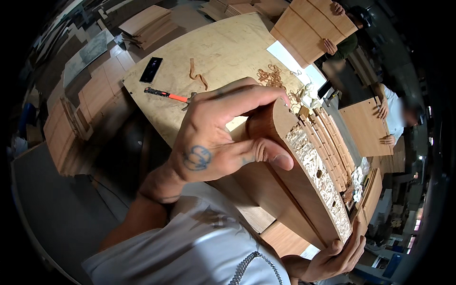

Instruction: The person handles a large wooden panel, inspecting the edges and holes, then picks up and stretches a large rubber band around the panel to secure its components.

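A wood-veneered particleboard panel (pixel 304 202) is held up in front of me, tilted, with one raw edge toward me. Along that edge the chips show, with dark round holes in it, and a groove runs down the veneered face. My left hand (pixel 204 137) grips its upper, rounded end, thumb on the face and fingers over the far side. At the lower end my right hand (pixel 327 263) holds the corner. Left of my left hand, a tool with a black and orange handle (pixel 166 95) lies on the worktable (pixel 223 47).
Also on the table are a phone (pixel 151 70), a curled brown strip (pixel 197 76), a heap of thin shavings (pixel 270 76) and stacked notched wooden strips (pixel 327 147). Two people at the right hold panels (pixel 308 28). Board stacks (pixel 102 88) stand at the left.
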Action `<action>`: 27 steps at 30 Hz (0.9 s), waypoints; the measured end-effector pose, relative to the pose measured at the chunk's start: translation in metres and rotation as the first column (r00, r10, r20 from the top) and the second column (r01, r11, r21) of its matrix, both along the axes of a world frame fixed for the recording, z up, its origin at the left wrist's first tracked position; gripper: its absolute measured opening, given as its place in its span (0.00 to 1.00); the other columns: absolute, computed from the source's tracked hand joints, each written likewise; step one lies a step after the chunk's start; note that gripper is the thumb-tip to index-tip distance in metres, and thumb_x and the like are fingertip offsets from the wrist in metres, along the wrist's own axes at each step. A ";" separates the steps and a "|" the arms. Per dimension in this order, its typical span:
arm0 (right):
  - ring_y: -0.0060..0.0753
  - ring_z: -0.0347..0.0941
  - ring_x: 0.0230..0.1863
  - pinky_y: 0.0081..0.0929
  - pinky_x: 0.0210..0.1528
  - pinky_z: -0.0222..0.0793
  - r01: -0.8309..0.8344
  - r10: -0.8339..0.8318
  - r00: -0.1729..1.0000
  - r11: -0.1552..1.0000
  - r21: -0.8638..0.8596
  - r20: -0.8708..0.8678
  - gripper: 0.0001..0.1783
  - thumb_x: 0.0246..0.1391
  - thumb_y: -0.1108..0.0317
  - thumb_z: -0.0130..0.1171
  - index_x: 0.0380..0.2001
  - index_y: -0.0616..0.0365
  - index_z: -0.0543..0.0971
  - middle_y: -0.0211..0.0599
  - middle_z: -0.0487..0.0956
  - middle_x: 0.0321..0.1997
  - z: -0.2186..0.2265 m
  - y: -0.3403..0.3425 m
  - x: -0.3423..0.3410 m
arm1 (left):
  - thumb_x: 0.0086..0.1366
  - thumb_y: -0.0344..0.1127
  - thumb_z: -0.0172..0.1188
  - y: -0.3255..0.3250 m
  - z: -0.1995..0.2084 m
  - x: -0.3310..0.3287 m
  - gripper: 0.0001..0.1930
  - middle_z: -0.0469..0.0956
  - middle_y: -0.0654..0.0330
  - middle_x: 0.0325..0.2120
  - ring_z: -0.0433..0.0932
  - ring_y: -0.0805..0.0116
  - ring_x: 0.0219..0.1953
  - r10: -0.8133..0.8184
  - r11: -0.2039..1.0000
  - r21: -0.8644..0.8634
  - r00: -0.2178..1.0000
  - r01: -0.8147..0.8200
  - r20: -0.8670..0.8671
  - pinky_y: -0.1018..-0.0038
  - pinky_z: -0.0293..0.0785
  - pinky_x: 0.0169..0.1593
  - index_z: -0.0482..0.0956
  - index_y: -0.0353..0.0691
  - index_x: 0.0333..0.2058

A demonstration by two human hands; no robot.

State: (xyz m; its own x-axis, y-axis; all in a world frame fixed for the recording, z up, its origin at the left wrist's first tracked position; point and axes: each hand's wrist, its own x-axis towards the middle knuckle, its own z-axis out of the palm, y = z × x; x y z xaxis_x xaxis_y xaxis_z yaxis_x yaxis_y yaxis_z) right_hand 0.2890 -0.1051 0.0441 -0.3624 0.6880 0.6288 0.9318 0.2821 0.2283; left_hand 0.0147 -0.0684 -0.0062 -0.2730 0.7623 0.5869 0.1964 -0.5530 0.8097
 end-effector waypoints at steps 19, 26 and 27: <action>0.31 0.63 0.19 0.26 0.19 0.56 -0.118 0.118 0.988 0.993 0.007 -0.102 0.36 0.60 0.42 0.39 0.44 0.69 0.76 0.40 0.71 0.22 0.002 -0.002 0.011 | 0.51 0.33 0.67 0.001 -0.015 -0.017 0.25 0.74 0.59 0.39 0.74 0.73 0.40 -0.327 0.941 0.121 0.941 0.316 0.083 0.78 0.70 0.47 0.72 0.29 0.47; 0.28 0.61 0.18 0.25 0.18 0.53 -0.121 0.121 0.983 0.993 0.010 -0.138 0.34 0.61 0.42 0.39 0.46 0.67 0.76 0.38 0.70 0.22 0.001 -0.001 0.011 | 0.57 0.33 0.63 -0.002 -0.013 -0.015 0.23 0.72 0.57 0.41 0.72 0.72 0.42 -0.357 0.932 0.119 0.924 0.343 0.134 0.76 0.68 0.48 0.71 0.28 0.48; 0.28 0.60 0.18 0.25 0.18 0.53 -0.131 0.132 0.981 0.991 0.018 -0.141 0.34 0.61 0.42 0.39 0.46 0.67 0.76 0.38 0.70 0.22 0.001 0.000 0.011 | 0.57 0.33 0.63 -0.002 -0.013 -0.016 0.22 0.72 0.57 0.41 0.72 0.72 0.42 -0.357 0.932 0.110 0.928 0.346 0.109 0.76 0.68 0.48 0.71 0.28 0.48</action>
